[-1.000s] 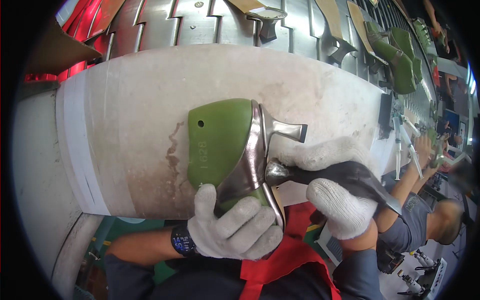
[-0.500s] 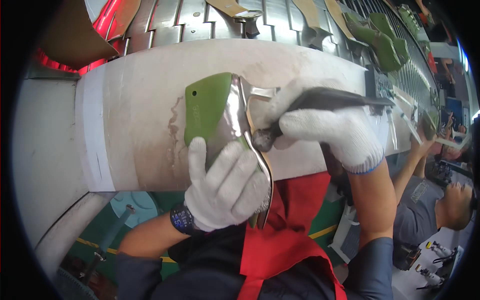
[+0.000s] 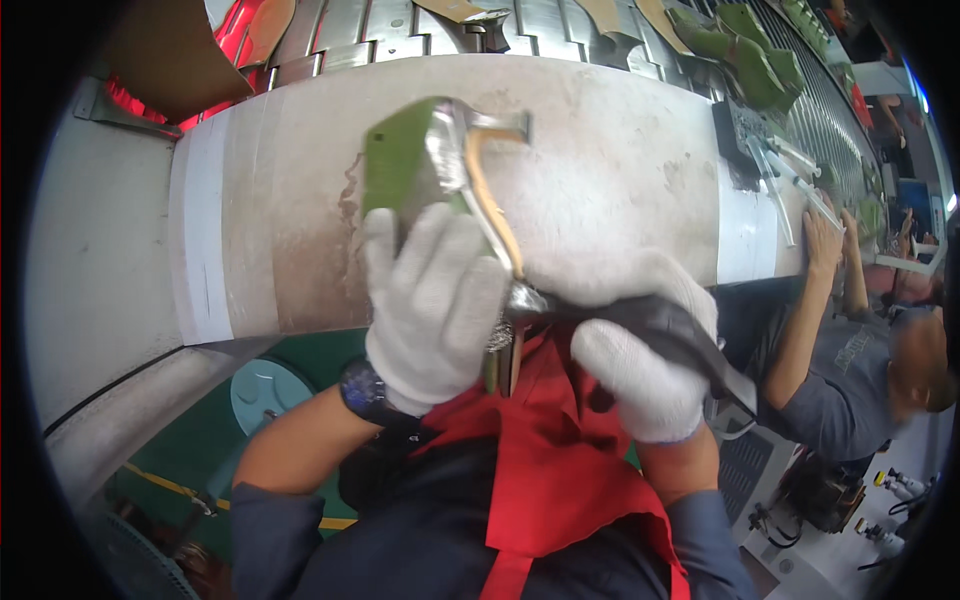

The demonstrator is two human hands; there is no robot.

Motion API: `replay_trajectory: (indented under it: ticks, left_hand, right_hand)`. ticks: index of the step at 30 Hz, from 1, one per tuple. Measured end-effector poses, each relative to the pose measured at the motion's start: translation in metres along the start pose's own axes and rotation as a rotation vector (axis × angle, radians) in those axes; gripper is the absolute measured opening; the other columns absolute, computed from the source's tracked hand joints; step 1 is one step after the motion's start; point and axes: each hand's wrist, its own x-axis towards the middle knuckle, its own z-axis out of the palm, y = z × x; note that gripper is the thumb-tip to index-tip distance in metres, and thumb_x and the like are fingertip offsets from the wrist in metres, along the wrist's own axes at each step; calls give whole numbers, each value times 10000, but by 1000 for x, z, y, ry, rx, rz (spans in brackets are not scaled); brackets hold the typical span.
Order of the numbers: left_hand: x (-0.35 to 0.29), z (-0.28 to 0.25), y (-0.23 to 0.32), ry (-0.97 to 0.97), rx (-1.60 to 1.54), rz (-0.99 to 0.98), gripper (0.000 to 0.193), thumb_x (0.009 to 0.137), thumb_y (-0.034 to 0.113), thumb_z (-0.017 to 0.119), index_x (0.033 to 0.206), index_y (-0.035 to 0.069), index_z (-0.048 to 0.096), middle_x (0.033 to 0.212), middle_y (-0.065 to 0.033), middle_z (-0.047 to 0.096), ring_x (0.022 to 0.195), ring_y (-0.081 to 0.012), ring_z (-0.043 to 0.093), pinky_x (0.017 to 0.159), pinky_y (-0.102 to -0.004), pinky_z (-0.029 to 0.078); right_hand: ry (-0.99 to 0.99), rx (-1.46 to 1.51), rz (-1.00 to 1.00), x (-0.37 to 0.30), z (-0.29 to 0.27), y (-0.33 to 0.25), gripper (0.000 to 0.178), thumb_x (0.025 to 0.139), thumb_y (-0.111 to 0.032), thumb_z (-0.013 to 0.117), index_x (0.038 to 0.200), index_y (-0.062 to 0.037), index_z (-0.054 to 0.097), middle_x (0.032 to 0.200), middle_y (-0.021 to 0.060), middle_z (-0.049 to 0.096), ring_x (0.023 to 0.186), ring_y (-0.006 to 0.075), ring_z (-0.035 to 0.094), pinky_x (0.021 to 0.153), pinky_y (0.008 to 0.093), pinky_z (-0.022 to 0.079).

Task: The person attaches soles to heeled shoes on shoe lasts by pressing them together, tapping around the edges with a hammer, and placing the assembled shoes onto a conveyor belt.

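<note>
**A green shoe on a hard form, held over the table**

Your left hand [image 3: 432, 300] is wrapped around the green shoe [image 3: 400, 165]. The fingers are pressed together over its near part. The shoe sits over the white table [image 3: 620, 170], a bit left of the middle, with the toe pointing away from you and the shiny silver edge [image 3: 447, 150] turned to the right.

Your right hand [image 3: 635, 345] is curled tight around a dark tool [image 3: 670, 335]. I cannot tell if the tool's tip touches the silver edge.

The shoe looks stiff and firm inside, and not too heavy for one hand. The green skin looks soft, so it may scuff. The silver edge looks thin and bendy. Hold the shoe by the fat green part, not by the thin edge. Your cloth gloves should help stop slipping.

More green shoes [image 3: 750, 55] lie far to the right. Another person's arm [image 3: 815, 300] rests at the right end.
</note>
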Motion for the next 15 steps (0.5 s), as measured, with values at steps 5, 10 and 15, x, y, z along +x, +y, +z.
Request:
replay_trajectory:
  ticks: [5, 10, 15]
  left_hand:
    - [-11, 14, -10, 143, 25, 61, 551, 938, 101, 712, 1447, 32, 512, 1468, -237, 584, 1380, -456, 592, 1272, -742, 259]
    - [-11, 6, -13, -2, 113, 115, 714, 1041, 400, 737, 1541, 5, 414, 1489, -272, 532, 1429, -477, 538, 1274, -738, 274]
    - [-12, 12, -6, 67, 6, 8, 553, 957, 148, 754, 1440, 80, 492, 1344, -188, 638, 1286, -409, 644, 1231, -795, 261]
  right_hand:
    - [-19, 313, 88, 29, 5, -2, 228, 1005, -85, 763, 1184, 57, 749, 1070, 131, 815, 975, 196, 788, 861, 325, 629]
    - [47, 441, 180, 74, 4, 12, 232, 1107, -164, 667, 1201, 42, 715, 1139, 141, 795, 1040, 218, 778, 899, 339, 637]
    - [-48, 443, 248, 93, 10, 26, 226, 1100, -161, 680, 1201, 37, 724, 1138, 138, 791, 1031, 227, 781, 906, 344, 644]
